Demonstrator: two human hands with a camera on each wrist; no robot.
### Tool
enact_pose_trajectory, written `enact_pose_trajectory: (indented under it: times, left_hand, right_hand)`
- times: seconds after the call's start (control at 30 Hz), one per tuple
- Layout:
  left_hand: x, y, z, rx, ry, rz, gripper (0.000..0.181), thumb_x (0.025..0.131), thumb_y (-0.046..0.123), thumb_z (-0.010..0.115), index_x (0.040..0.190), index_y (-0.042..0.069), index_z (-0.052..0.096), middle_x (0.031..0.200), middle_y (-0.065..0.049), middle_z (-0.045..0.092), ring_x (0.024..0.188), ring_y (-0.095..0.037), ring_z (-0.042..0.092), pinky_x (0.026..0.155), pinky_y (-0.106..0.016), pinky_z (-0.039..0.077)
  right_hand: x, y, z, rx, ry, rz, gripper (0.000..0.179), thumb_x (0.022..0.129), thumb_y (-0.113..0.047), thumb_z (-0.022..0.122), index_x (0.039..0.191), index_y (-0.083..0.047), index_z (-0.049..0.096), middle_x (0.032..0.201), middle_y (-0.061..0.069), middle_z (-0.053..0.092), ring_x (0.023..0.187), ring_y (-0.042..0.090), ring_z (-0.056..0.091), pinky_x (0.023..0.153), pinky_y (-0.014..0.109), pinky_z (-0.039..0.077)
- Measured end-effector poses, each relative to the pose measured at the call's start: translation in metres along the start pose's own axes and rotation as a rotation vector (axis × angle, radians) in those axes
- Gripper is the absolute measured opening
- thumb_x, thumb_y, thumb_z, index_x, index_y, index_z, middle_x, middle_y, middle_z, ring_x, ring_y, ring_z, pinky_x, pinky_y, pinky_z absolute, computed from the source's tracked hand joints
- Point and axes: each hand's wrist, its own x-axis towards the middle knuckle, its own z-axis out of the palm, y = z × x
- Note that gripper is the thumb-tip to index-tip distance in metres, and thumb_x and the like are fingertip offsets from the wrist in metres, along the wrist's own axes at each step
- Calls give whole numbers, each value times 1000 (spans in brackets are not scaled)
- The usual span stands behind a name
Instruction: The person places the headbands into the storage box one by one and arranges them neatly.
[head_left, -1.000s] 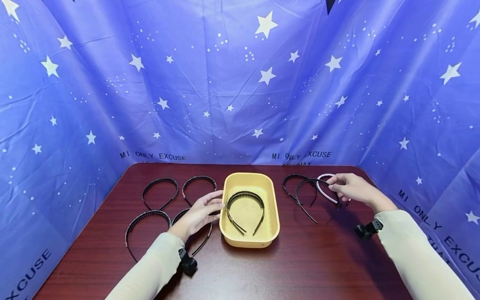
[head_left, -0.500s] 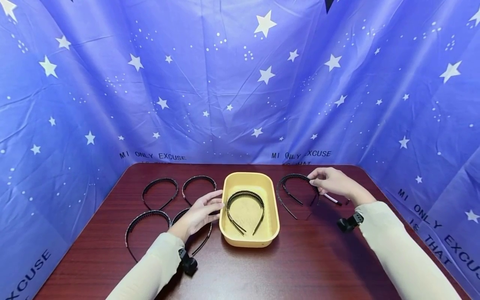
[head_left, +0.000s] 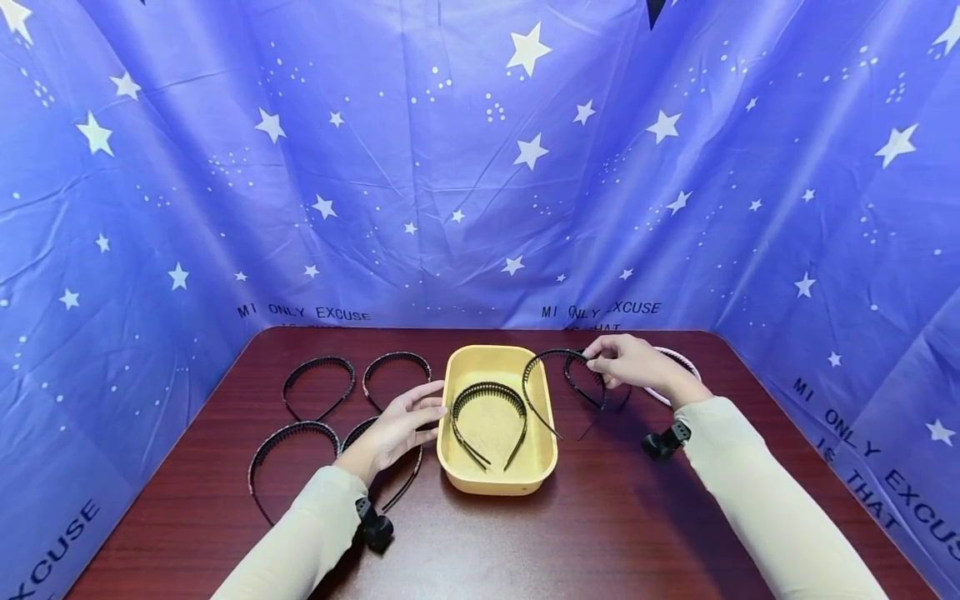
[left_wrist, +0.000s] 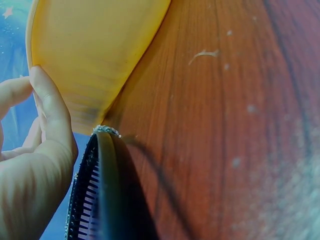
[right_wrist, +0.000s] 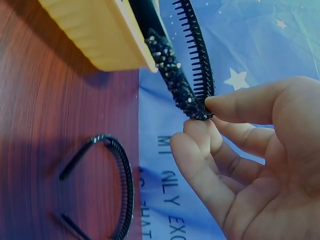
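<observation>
My right hand (head_left: 626,364) pinches a black toothed headband (right_wrist: 175,85), studded with dark glittery beads, between thumb and fingertips. The held headband hangs in the air, its left side overlapping the right rim of the yellow plastic bin (head_left: 498,486) in the head view. Inside that bin, black headbands (head_left: 489,387) lie nested, apparently two. With fairly straight fingers, my left hand (head_left: 401,429) touches the bin's left rim. Under the left wrist lies a black headband (head_left: 408,486), partly hidden by the hand; it also shows close up in the left wrist view.
Several black headbands lie left of the bin, such as one at the back (head_left: 320,361) and one nearer (head_left: 295,427). To the right rest another black headband (right_wrist: 129,175) and a white headband (head_left: 686,364), partly behind the right hand. A starry blue cloth (head_left: 450,167) surrounds the dark red table (head_left: 480,550).
My right hand has carried the held headband leftward, from beside the white headband to the bin's right rim. The white headband is less covered than half a second ago. My left hand has stayed put.
</observation>
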Motion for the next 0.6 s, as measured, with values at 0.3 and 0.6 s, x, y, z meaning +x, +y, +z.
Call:
enact_pose_trajectory:
  times: [0.3, 0.6]
  left_hand:
    - [-1, 0, 0, -4, 21, 4, 60, 96, 0, 61, 152, 6, 38, 125, -13, 56, 98, -16, 62, 79, -27, 56]
    - [-2, 1, 1, 4, 15, 4, 61, 96, 2, 62, 152, 6, 37, 122, -11, 57, 97, -15, 62, 78, -27, 55]
  right_hand:
    - [18, -4, 19, 52, -9, -15, 25, 96, -9, 62, 115, 7, 63, 87, 14, 63, 71, 19, 61, 72, 43, 59]
    - [27, -10, 32, 64, -49, -31, 25, 96, -9, 62, 114, 8, 63, 85, 8, 61, 71, 19, 62, 69, 37, 59]
